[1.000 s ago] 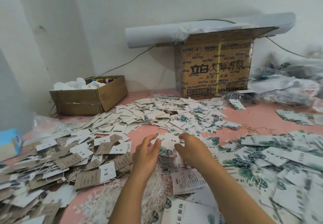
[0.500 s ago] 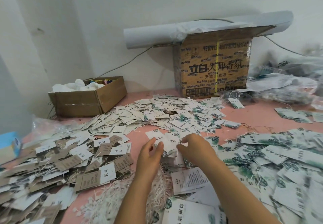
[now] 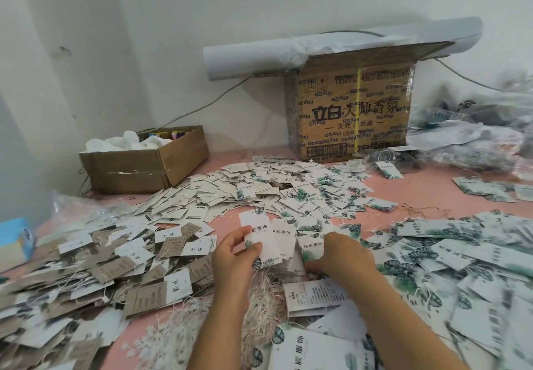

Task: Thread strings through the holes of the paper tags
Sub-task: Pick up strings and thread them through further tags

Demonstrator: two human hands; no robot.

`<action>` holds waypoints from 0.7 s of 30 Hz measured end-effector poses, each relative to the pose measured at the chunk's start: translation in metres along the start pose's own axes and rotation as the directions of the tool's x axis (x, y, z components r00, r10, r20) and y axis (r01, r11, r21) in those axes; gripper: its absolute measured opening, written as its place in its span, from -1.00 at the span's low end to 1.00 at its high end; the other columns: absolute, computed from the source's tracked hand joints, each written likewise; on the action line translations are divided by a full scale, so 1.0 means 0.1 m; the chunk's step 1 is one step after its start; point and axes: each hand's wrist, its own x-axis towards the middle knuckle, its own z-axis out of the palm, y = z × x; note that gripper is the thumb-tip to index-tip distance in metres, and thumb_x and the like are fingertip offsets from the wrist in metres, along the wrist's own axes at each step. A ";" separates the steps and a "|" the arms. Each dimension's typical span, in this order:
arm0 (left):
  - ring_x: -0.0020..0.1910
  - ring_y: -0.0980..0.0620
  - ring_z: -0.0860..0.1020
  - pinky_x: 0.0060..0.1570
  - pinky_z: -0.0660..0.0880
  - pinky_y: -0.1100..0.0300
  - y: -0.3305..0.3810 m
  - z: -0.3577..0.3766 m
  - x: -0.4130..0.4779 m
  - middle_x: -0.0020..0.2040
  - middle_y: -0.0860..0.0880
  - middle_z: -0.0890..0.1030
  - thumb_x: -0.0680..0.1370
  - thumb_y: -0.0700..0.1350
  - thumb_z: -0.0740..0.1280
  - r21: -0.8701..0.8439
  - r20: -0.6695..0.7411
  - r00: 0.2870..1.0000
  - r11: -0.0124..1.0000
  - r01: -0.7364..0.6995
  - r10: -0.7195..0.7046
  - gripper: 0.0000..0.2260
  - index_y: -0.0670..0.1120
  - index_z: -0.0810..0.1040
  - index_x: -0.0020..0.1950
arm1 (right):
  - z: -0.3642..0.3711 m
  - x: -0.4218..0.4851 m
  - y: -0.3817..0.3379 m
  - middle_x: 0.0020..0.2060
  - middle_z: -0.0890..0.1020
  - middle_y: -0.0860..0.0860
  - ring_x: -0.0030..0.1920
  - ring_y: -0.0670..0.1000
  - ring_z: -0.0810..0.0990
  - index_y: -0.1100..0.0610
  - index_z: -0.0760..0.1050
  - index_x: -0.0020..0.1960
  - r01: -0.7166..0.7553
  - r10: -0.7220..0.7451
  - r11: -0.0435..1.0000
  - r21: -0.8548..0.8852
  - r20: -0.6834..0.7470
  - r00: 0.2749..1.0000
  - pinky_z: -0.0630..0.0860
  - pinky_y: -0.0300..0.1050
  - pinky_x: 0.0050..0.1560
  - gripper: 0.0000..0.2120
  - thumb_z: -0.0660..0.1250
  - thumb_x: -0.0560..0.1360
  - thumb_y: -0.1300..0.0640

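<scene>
Piles hem left hand pinching tag, right hand; pink table beyond.

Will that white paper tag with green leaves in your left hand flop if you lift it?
Probably not: the white paper tag with green leaves juts out flat beyond the left hand pinching it, so it seems stiff card. It looks thin, so likely very light.

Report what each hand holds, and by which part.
Left hand pinches a white leaf-print tag by its lower half, thumb on its face. Right hand curls over the tag stack; a grip there cannot be told.
</scene>
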 end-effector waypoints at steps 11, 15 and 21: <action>-0.02 0.00 0.58 -0.18 0.48 0.23 -0.01 0.00 0.01 0.02 -0.01 0.60 0.42 -0.41 0.39 -0.010 0.013 1.000 1.000 -0.017 0.017 -0.67 0.02 0.52 -0.05 | 0.01 0.04 0.05 -0.30 0.42 -0.08 -0.19 -0.01 0.47 0.08 0.29 -0.10 -0.003 0.004 1.000 0.029 -0.013 1.000 0.40 -0.14 -0.20 -0.61 0.38 0.41 -0.18; -0.03 -0.03 0.59 -0.08 0.52 0.12 -0.01 0.00 0.02 0.02 -0.04 0.60 0.41 -0.41 0.39 -0.030 0.007 1.000 1.000 -0.004 0.004 -0.63 0.03 0.44 -0.02 | 0.02 0.06 0.06 -0.31 0.42 -0.07 -0.20 -0.01 0.46 0.09 0.29 -0.14 -0.015 0.016 0.997 0.074 -0.015 1.000 0.39 -0.14 -0.21 -0.59 0.41 0.39 -0.17; -0.06 -0.01 0.59 -0.19 0.47 0.18 -0.02 0.00 0.03 -0.01 -0.01 0.60 0.42 -0.41 0.39 -0.062 0.017 1.000 0.998 0.015 -0.014 -0.59 0.09 0.42 -0.02 | 0.02 0.10 0.09 -0.31 0.46 -0.05 -0.34 -0.08 0.42 0.08 0.26 -0.24 -0.056 0.056 0.988 0.143 0.007 0.998 0.33 -0.19 -0.39 -0.60 0.44 0.39 -0.11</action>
